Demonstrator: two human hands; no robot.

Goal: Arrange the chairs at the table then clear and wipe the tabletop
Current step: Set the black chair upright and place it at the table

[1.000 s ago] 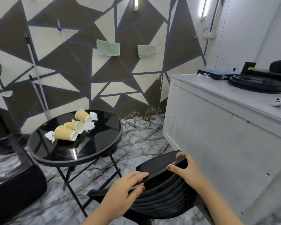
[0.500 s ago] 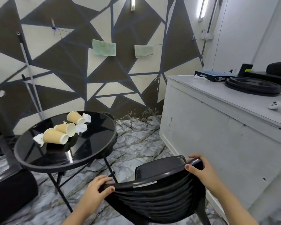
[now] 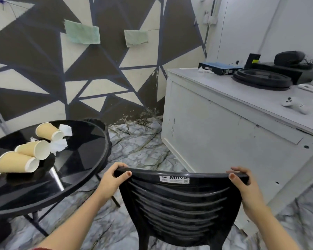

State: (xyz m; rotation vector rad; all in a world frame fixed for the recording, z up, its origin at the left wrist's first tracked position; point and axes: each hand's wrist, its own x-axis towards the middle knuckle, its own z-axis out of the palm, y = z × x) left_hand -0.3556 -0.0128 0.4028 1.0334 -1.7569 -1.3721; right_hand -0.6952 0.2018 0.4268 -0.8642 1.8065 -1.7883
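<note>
Both my forearms reach forward and down, and my hands are set well apart at the two ends of the top rail of the black plastic chair (image 3: 179, 201). My left hand (image 3: 112, 178) is clamped on the rail's left corner, fingers curled over the far side and thumb pressed on the near face. My right hand (image 3: 246, 188) is clamped on the right corner in the same way, thumb on the near edge. The slatted chair back faces me, standing upright between my hands, with a white sticker (image 3: 174, 178) just under the rail.

The round black glass worktop (image 3: 83, 154) lies to the left of the chair, its rim just beside my left hand but not touching it. On its far left part lie three tan paper cups on their sides: the nearest cup (image 3: 16, 164), the middle cup (image 3: 33, 149) and the farthest cup (image 3: 48, 132), with crumpled white tissues (image 3: 60, 145) around them. To the right of the chair stands a white cabinet (image 3: 233, 141) on the marbled floor (image 3: 139, 147).
</note>
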